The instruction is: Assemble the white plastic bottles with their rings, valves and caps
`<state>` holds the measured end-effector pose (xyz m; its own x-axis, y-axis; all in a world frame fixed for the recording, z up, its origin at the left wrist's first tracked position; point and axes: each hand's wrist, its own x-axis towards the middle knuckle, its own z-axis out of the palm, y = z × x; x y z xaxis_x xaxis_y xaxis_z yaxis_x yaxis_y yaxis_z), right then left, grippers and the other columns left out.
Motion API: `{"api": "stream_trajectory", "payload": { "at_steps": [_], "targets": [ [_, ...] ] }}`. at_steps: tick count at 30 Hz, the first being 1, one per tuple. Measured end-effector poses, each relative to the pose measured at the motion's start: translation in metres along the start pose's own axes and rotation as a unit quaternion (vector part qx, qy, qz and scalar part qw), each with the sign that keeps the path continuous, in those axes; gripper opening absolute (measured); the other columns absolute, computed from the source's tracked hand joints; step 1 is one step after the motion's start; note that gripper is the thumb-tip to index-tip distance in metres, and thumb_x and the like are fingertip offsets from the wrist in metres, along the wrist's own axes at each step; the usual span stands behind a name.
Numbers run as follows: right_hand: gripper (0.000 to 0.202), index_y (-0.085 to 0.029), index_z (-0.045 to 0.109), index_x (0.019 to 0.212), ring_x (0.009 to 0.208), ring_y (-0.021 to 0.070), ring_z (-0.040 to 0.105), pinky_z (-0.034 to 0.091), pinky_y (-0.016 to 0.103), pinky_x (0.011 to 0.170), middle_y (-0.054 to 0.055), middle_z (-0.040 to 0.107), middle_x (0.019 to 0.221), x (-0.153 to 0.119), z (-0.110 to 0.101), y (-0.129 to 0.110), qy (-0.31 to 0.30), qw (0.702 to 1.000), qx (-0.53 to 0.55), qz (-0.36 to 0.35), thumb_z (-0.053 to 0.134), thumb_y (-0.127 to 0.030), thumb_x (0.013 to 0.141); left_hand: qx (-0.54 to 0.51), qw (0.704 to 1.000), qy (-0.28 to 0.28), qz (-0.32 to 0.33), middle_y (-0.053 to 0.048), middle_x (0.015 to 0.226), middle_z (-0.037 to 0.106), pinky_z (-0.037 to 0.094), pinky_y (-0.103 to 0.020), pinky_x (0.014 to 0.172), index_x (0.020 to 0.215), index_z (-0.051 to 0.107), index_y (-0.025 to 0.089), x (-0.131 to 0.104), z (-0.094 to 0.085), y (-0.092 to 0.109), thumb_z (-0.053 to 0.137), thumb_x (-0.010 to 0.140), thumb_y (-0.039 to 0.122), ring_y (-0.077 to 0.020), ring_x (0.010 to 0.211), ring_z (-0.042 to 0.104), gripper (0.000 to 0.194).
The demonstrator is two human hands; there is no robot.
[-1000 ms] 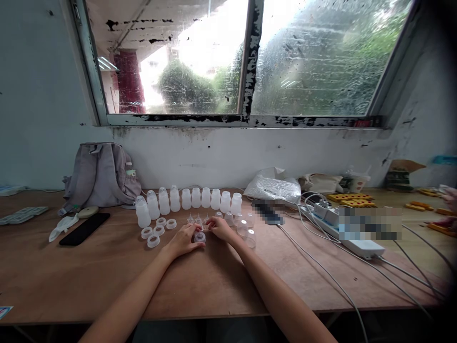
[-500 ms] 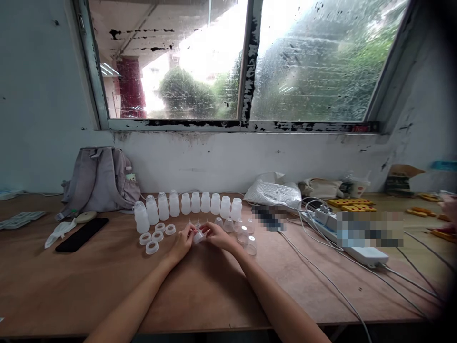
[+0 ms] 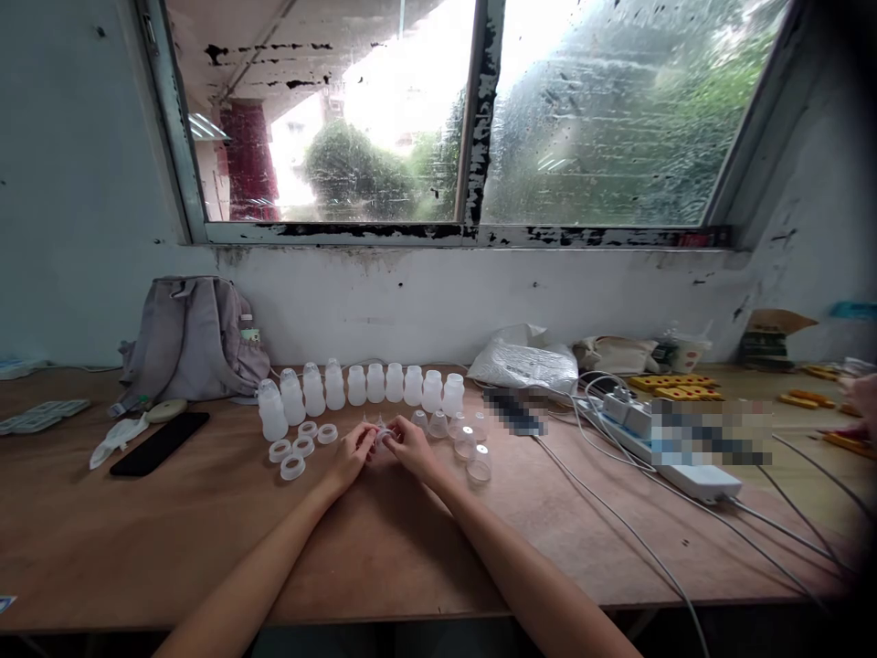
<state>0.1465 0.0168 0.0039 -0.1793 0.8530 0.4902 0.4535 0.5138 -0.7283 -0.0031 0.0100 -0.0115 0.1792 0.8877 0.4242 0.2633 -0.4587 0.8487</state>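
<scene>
My left hand [image 3: 354, 454] and my right hand [image 3: 413, 446] meet over the table, fingers closed on a small translucent bottle collar ring [image 3: 382, 438]. Fingertips cover much of it, and I cannot tell whether a teat sits inside. Just behind the hands, pointed clear teats [image 3: 381, 419] stick up. Left of my left hand lie several loose collar rings [image 3: 302, 445]. Clear domed caps [image 3: 464, 445] stand to the right of my right hand. Beyond them a curved row of frosted baby bottles [image 3: 375, 384] stands upright; those at the left end wear clear caps [image 3: 311, 373].
A black phone [image 3: 161, 444] and a grey backpack [image 3: 198, 338] are on the left. To the right are a silvery plastic bag [image 3: 524, 361], a white power strip [image 3: 699, 480] with trailing cables, and yellow pieces [image 3: 675, 384]. Another person's hand [image 3: 861, 397] shows at the right edge.
The collar ring between my hands has tilted and moved slightly away from me. My right fingers have closed in around it. The bottles, loose rings and caps stay in place.
</scene>
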Motion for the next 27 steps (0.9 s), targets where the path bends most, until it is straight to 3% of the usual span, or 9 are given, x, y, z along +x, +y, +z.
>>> {"api": "stream_trajectory", "payload": {
  "at_steps": [16, 27],
  "targets": [
    [0.008, -0.019, 0.046, 0.068, 0.053, 0.0104, 0.043, 0.031, 0.019, 0.05, -0.005, 0.046, 0.057, 0.002, 0.006, 0.004, 0.005, 0.998, -0.056, 0.005, 0.049, -0.015, 0.062, -0.011, 1.0, -0.001, -0.001, 0.004, 0.058, 0.047, 0.038, -0.02, 0.045, 0.086, 0.051, 0.016, -0.005, 0.003, -0.002, 0.042, 0.079, 0.031, -0.0089, 0.048, 0.046, 0.019],
    [0.011, -0.02, 0.047, 0.072, 0.055, 0.0113, 0.044, 0.031, 0.02, 0.051, -0.002, 0.051, 0.062, 0.002, 0.008, 0.011, 0.018, 0.996, -0.09, 0.006, 0.049, -0.013, 0.064, 0.076, 0.996, -0.004, 0.037, 0.0, 0.066, 0.057, 0.043, -0.023, 0.055, 0.088, 0.054, 0.018, -0.009, 0.002, 0.013, 0.047, 0.079, 0.032, -0.0121, 0.057, 0.053, 0.018]
  ]
}}
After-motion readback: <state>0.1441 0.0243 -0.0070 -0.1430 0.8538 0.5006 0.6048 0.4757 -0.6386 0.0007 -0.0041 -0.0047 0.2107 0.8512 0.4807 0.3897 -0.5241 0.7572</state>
